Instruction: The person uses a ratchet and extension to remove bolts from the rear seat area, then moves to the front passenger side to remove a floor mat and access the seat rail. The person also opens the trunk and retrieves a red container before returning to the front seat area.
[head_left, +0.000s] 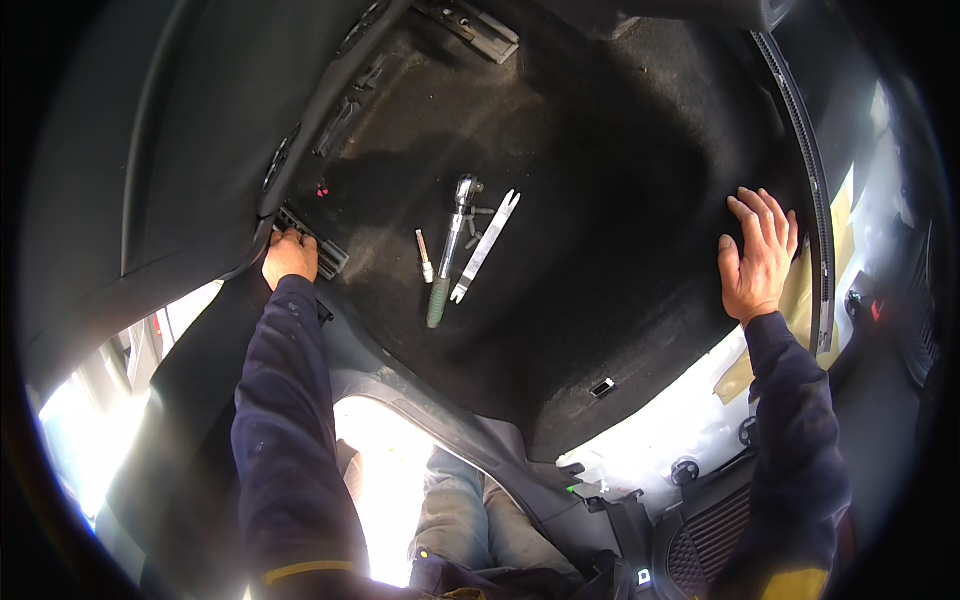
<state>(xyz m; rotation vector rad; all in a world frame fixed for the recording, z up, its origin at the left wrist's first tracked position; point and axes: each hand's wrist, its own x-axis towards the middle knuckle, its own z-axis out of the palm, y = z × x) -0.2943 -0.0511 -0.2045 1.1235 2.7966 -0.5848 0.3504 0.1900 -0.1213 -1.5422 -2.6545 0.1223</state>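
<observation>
My left hand [290, 260] is closed at the lower edge of a dark padded panel [200, 150], right beside a black metal rail end [332, 260]. Its fingertips are partly hidden, and what they grip does not show. On the right, my right hand [757, 258] presses against the black carpet [600, 250] with fingers spread, holding nothing. Between the hands lie a chrome ratchet [455, 245] with a green grip, a silver flat pry bar [486, 248] forked at both ends, and a short copper-and-white rod-shaped piece [425, 256]. A small grey jointed piece [475, 238] lies between ratchet and bar.
A second metal rail end [492, 38] juts out at the top. Tiny red bits [322, 190] lie on the carpet near the left rail. A black sealing strip [805, 170] curves down the right side, by bare white metal [665, 415]. Grey trim [440, 410] borders the near edge.
</observation>
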